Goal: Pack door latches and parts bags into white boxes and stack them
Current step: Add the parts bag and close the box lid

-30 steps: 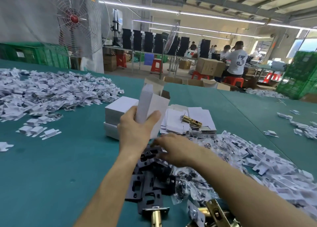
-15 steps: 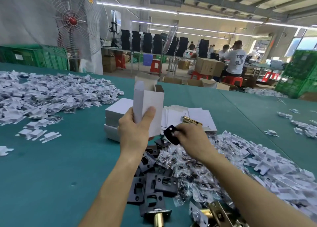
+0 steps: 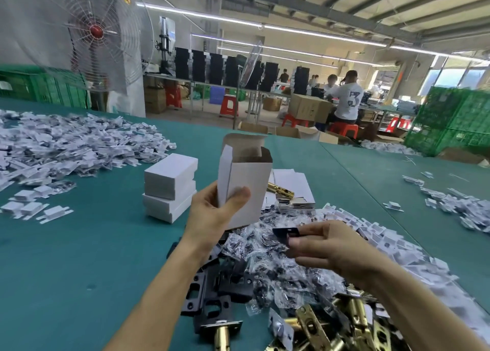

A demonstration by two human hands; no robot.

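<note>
The table (image 3: 66, 258) is teal. The open box (image 3: 249, 181) is white outside and dull grey-brown inside; the stacked boxes (image 3: 169, 178) are white. The plate (image 3: 286, 232) is black, the latches (image 3: 311, 324) brass-gold. Crates (image 3: 450, 117) are green, stools (image 3: 228, 106) red, the fan hub (image 3: 96, 31) red.

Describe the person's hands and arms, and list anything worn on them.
The left hand and right hand are bare: no gloves, rings or tape show. The left forearm and right forearm are uncovered down to the frame's edge, with no sleeve, watch or wristband in view.
</note>
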